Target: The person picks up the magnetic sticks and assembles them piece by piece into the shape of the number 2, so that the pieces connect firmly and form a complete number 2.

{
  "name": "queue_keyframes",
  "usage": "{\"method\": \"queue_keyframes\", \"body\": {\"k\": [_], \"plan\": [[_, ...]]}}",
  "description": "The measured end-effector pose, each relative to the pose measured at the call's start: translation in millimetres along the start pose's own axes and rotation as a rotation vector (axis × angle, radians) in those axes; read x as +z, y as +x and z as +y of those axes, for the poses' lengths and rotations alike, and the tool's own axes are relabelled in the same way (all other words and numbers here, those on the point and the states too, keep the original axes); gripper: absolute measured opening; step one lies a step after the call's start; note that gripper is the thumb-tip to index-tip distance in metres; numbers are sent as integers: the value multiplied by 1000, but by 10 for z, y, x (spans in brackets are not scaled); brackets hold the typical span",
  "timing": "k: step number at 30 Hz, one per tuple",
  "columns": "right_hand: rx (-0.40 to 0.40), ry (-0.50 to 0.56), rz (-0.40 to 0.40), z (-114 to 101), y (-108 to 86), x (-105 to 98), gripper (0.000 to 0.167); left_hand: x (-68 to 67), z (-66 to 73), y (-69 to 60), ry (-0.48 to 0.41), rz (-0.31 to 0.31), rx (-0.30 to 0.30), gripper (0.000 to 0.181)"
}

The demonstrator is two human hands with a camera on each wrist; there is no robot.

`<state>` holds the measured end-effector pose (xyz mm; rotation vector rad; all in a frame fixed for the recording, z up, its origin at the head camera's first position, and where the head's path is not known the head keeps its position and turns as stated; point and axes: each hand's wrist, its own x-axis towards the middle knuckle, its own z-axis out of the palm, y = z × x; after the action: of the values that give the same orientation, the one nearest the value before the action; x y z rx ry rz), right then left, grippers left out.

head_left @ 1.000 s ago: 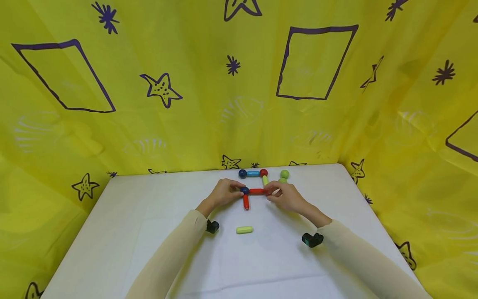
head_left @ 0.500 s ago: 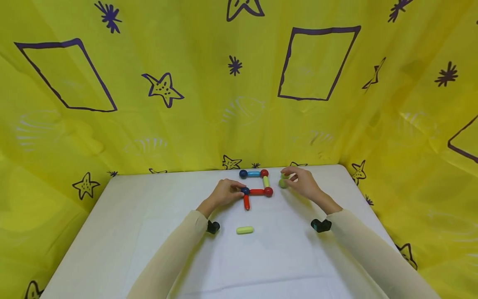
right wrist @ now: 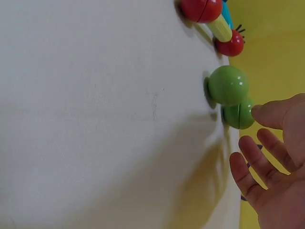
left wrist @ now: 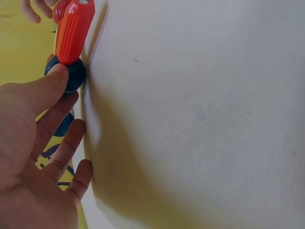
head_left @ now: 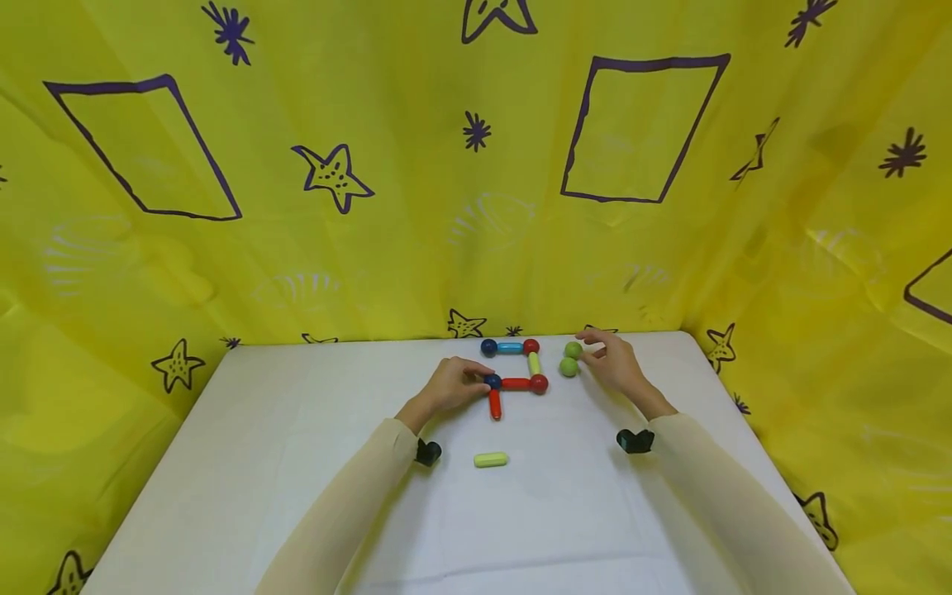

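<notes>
My left hand (head_left: 455,384) pinches a dark blue ball (head_left: 492,381) between thumb and index finger; the left wrist view shows the thumb on the ball (left wrist: 71,76). From that ball one red rod (head_left: 496,405) points toward me and another (head_left: 516,384) runs right to a red ball (head_left: 539,383). A yellow-green rod (head_left: 534,364) links it to a farther red ball (head_left: 531,347), joined by a blue rod (head_left: 510,349) to a second dark blue ball (head_left: 488,348). My right hand (head_left: 616,364), fingers spread, is beside two green balls (head_left: 568,367) (right wrist: 228,86), its thumb at the farther one.
A loose yellow-green rod (head_left: 491,459) lies on the white table (head_left: 297,463), nearer to me than the joined pieces. A yellow patterned curtain (head_left: 402,248) hangs behind the table and at both sides.
My right hand has left the near red ball and moved right to the green balls, its fingers now parted from them more than half a second ago. The left hand keeps its pinch.
</notes>
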<state>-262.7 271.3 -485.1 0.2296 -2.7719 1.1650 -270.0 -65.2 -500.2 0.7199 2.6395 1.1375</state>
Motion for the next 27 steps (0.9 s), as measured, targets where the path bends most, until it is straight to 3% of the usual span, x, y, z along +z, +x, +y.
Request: {"method": "queue_keyframes", "body": {"k": [14, 27], "plan": [[15, 0, -36, 108, 59, 78, 28, -12, 8, -2, -3, -6, 0, 28], [12, 22, 0, 156, 117, 121, 26, -5, 12, 2, -7, -4, -5, 28]]}}
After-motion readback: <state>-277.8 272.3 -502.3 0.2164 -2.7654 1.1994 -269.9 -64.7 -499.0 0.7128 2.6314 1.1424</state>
